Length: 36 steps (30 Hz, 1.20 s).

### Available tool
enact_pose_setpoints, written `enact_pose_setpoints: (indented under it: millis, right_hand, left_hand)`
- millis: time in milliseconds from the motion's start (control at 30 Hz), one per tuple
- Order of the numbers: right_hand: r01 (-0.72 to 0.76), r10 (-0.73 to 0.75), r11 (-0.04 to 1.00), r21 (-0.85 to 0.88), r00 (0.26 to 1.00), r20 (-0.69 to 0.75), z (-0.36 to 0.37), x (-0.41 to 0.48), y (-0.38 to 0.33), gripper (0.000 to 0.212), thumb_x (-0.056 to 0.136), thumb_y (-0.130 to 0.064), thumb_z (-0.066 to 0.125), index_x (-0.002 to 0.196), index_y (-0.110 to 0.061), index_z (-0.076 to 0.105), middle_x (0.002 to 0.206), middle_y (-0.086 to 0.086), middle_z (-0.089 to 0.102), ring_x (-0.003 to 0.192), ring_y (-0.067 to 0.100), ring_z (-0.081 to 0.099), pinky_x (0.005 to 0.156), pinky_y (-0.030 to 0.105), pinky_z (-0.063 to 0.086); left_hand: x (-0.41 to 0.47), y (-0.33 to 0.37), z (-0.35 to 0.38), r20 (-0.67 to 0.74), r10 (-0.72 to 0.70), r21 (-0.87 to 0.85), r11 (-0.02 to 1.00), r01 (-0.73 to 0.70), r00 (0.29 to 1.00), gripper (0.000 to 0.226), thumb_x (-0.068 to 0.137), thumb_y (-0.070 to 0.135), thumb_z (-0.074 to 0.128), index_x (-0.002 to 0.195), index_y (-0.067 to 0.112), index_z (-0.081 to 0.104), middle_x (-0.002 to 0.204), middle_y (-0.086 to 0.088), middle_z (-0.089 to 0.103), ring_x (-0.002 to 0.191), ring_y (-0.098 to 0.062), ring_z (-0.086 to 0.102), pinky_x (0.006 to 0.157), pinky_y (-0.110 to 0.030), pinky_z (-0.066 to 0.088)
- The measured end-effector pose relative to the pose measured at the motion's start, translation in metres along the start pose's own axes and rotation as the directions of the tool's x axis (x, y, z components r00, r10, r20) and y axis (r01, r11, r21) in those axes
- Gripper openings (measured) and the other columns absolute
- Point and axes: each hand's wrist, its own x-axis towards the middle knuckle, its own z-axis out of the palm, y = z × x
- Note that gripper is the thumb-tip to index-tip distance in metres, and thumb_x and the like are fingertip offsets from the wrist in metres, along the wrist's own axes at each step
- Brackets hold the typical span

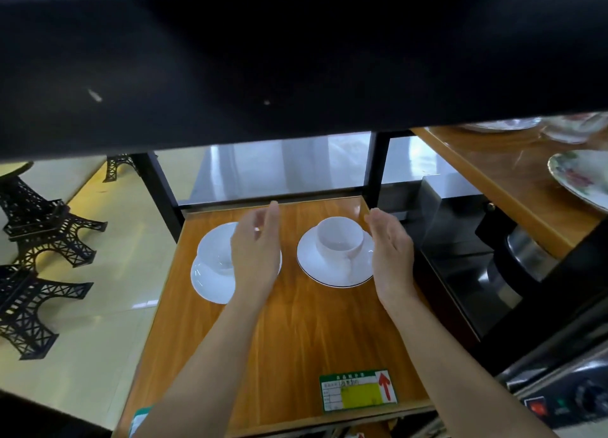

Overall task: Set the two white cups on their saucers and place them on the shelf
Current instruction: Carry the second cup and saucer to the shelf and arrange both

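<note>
From the head camera I see both of my hands open and holding nothing. My left hand (255, 250) hangs above the left cup (215, 251), fingers loosely spread and slightly curled, palm turned toward the right; it covers the right part of that cup and saucer, and I cannot tell whether it touches them. My right hand (391, 250) stands on edge just beside the right saucer (329, 269), fingers straight and together, palm facing left toward the right cup (340, 238); its fingertips (373, 218) reach level with the cup's far rim, close to it but apparently apart. Both forearms come in from the bottom of the view, the left one angling up from the lower left, the right from the lower right.

The right cup sits upright in the middle of its saucer, which has a thin dark rim line. The left cup sits on the left saucer (210, 284), seemingly nearer its far edge. Both sets rest on the wooden shelf (296, 332), toward its back, side by side and apart. A green and yellow label with a red arrow (358, 390) lies near the shelf's front edge. Black Eiffel Tower models (42, 233) stand to the left, and a floral plate (582, 177) lies on a higher board at right.
</note>
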Motion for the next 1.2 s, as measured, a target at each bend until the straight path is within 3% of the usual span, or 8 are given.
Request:
enact_pose_setpoints:
  millis: [133, 333, 400, 500, 633, 967, 1067, 1200]
  right_hand:
    - [-0.019, 0.010, 0.999, 0.044, 0.980, 0.197, 0.033, -0.013, -0.016, 0.038, 0.082, -0.061, 0.044, 0.098, -0.033, 0.064, 0.094, -0.015, 0.065, 0.090, 0.003, 0.061, 0.074, 0.015, 0.043]
    - [-0.200, 0.187, 0.979, -0.040, 0.803, 0.566, 0.086, -0.027, -0.011, 0.034, 0.086, -0.064, 0.040, 0.089, -0.036, 0.058, 0.103, -0.011, 0.062, 0.095, 0.008, 0.056, 0.088, 0.029, 0.031]
    - [-0.212, 0.203, 0.975, -0.059, 0.763, 0.613, 0.096, -0.029, -0.009, 0.029, 0.086, -0.064, 0.040, 0.093, -0.042, 0.057, 0.110, -0.007, 0.061, 0.104, 0.014, 0.055, 0.086, 0.026, 0.035]
    - [-0.225, 0.215, 0.972, -0.067, 0.743, 0.634, 0.108, -0.028, -0.005, 0.055, 0.086, -0.064, 0.039, 0.122, -0.027, 0.057, 0.124, -0.003, 0.059, 0.114, 0.016, 0.051, 0.095, 0.030, 0.037]
    - [-0.228, 0.231, 0.970, -0.086, 0.752, 0.617, 0.112, -0.029, -0.003, 0.059, 0.087, -0.063, 0.039, 0.129, -0.023, 0.051, 0.122, -0.007, 0.055, 0.113, 0.015, 0.050, 0.097, 0.032, 0.037]
    - [-0.235, 0.224, 0.970, -0.056, 0.787, 0.575, 0.112, -0.031, 0.006, 0.046, 0.085, -0.062, 0.042, 0.117, -0.031, 0.055, 0.106, -0.017, 0.057, 0.099, 0.007, 0.053, 0.086, 0.025, 0.038]
    - [-0.222, 0.216, 0.973, -0.058, 0.806, 0.551, 0.111, -0.033, 0.007, 0.026, 0.086, -0.060, 0.043, 0.093, -0.041, 0.059, 0.093, -0.026, 0.059, 0.089, -0.003, 0.056, 0.075, 0.015, 0.039]
    - [-0.184, 0.199, 0.980, -0.079, 0.850, 0.488, 0.105, -0.040, 0.010, 0.015, 0.091, -0.056, 0.039, 0.085, -0.049, 0.051, 0.086, -0.031, 0.055, 0.082, -0.013, 0.053, 0.060, 0.010, 0.039]
  left_hand:
    - [0.027, -0.007, -0.045, -0.236, -0.166, -0.189, 0.974, 0.123, 0.957, 0.025, 0.089, 0.039, 0.050, 0.087, 0.016, 0.059, 0.081, 0.006, 0.052, 0.074, -0.006, 0.047, 0.065, -0.023, 0.035]
    - [0.039, -0.038, -0.080, -0.181, -0.445, -0.194, 0.890, 0.412, 0.877, 0.042, 0.087, 0.056, 0.043, 0.065, 0.020, 0.046, 0.071, 0.004, 0.044, 0.077, -0.021, 0.044, 0.068, -0.034, 0.036]
    - [0.033, -0.041, -0.083, -0.143, -0.465, -0.200, 0.878, 0.435, 0.873, 0.046, 0.087, 0.057, 0.042, 0.079, 0.015, 0.060, 0.072, 0.002, 0.050, 0.071, -0.020, 0.047, 0.062, -0.031, 0.037]
    - [0.026, -0.043, -0.080, -0.103, -0.457, -0.176, 0.882, 0.436, 0.883, 0.063, 0.090, 0.057, 0.039, 0.121, 0.007, 0.059, 0.106, -0.012, 0.064, 0.081, -0.018, 0.054, 0.071, -0.032, 0.036]
    - [0.027, -0.050, -0.077, -0.048, -0.494, -0.145, 0.863, 0.483, 0.868, 0.062, 0.090, 0.058, 0.037, 0.126, 0.011, 0.057, 0.127, -0.012, 0.060, 0.109, -0.026, 0.055, 0.084, -0.034, 0.037]
    - [0.036, -0.049, -0.080, 0.059, -0.469, -0.088, 0.877, 0.473, 0.881, 0.063, 0.086, 0.067, 0.034, 0.119, 0.018, 0.057, 0.123, -0.006, 0.061, 0.100, -0.021, 0.053, 0.085, -0.035, 0.034]
    - [0.037, -0.052, -0.083, 0.039, -0.463, -0.087, 0.881, 0.464, 0.886, 0.066, 0.086, 0.067, 0.033, 0.123, 0.018, 0.058, 0.114, -0.001, 0.061, 0.097, -0.019, 0.054, 0.081, -0.035, 0.037]
    - [0.037, -0.061, -0.092, -0.087, -0.491, -0.192, 0.862, 0.469, 0.867, 0.038, 0.087, 0.061, 0.039, 0.081, 0.028, 0.057, 0.081, 0.010, 0.057, 0.080, -0.015, 0.054, 0.073, -0.034, 0.039]
